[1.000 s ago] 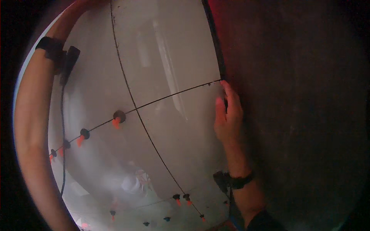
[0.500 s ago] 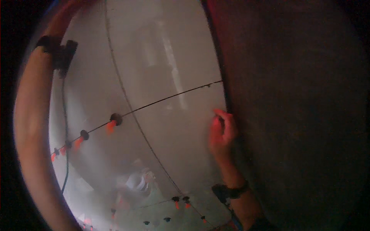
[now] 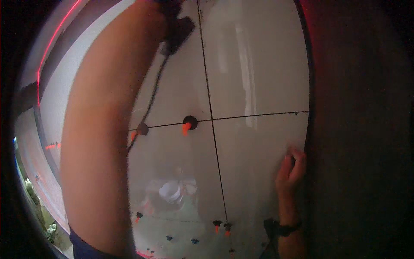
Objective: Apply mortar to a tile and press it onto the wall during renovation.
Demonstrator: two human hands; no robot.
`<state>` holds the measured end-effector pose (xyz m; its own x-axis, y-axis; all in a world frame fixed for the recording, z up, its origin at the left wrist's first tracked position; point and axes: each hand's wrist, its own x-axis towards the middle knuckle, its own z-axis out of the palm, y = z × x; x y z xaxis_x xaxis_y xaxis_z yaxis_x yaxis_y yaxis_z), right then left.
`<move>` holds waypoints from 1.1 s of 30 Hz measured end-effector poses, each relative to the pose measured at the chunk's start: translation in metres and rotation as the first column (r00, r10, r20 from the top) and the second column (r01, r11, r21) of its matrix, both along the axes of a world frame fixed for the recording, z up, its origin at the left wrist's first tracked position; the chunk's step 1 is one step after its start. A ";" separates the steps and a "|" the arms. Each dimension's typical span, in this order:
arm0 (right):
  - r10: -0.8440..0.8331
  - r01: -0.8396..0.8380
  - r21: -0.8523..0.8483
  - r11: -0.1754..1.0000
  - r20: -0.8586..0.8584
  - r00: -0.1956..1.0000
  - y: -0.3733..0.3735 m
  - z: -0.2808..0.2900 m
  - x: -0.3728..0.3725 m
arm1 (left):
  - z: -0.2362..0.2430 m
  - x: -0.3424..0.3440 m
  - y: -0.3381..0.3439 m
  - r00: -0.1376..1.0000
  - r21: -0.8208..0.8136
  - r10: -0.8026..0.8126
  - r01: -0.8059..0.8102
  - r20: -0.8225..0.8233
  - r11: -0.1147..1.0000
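Note:
Large glossy beige tiles (image 3: 254,86) with dark joints fill the middle. My right hand (image 3: 292,168) is at the right edge of the lower right tile. Its fingers are curled toward the thumb, and whatever they pinch, if anything, is too small and dark to make out. My left forearm (image 3: 103,129) crosses the left side, reaching up; the hand itself lies beyond the top edge. Black straps with small devices are on both wrists, and a cable (image 3: 157,82) trails from the left one. A tile levelling spacer (image 3: 189,123), round and black with an orange peg, sits on the cross joint.
A second levelling spacer (image 3: 142,128) stands beside my left forearm, and several more (image 3: 217,225) show lower down. A dark surface (image 3: 362,129) borders the tiles on the right. A red laser line (image 3: 51,41) runs at the upper left. A white bucket shape appears in the glossy tile.
The view has shifted, so the tiles and my right hand appear farther right. My left forearm now covers more of the middle left, and its hand is still out of view.

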<state>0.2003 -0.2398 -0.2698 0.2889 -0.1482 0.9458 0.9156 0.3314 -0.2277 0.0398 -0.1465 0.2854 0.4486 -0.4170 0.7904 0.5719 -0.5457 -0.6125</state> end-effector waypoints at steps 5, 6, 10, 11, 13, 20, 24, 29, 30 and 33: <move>-0.065 0.069 -0.071 0.995 0.055 0.996 0.010 -0.012 0.006 | -0.021 0.023 0.010 0.999 -0.040 0.035 -0.035 0.015 0.999; -0.068 0.072 -0.064 0.995 0.059 0.996 0.012 -0.013 0.012 | -0.024 0.029 0.008 1.000 -0.043 0.025 -0.024 0.018 0.999; -0.079 0.084 -0.094 0.992 0.052 0.995 0.021 -0.016 0.024 | -0.042 0.059 0.019 1.000 -0.074 -0.001 0.001 0.009 0.997; -0.059 0.062 -0.113 0.992 0.030 0.998 0.023 -0.017 0.024 | -0.047 0.066 0.024 1.000 -0.085 -0.004 0.005 0.004 0.996; -0.038 0.042 -0.087 0.995 0.039 0.998 0.029 -0.019 0.028 | -0.055 0.078 0.031 1.000 -0.104 -0.019 0.018 -0.005 0.994; 0.042 -0.041 -0.052 0.998 0.019 0.999 0.040 -0.017 0.030 | -0.078 0.095 0.049 0.999 -0.164 -0.047 0.045 -0.012 0.985; 0.066 -0.066 -0.006 0.998 0.029 0.997 0.044 -0.014 0.029 | -0.083 0.091 0.045 0.998 -0.184 -0.065 0.063 -0.006 0.981; -0.015 0.015 -0.007 1.000 0.080 0.997 0.032 -0.012 0.015 | -0.071 0.078 0.022 0.993 -0.201 -0.118 0.114 -0.004 0.973; -0.036 0.036 0.001 0.999 0.081 0.996 0.033 -0.015 0.018 | -0.072 0.082 0.012 0.989 -0.202 -0.146 0.142 -0.004 0.969; -0.115 0.108 0.057 0.993 0.137 0.984 0.037 -0.019 0.021 | -0.073 0.108 -0.010 0.970 -0.213 -0.242 0.232 -0.021 0.949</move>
<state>0.2210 -0.2028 -0.2892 0.1337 -0.2197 0.9664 0.9690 0.2336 -0.0809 0.1478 -0.1564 0.2129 0.3950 -0.3448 0.8515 0.3844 -0.7798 -0.4941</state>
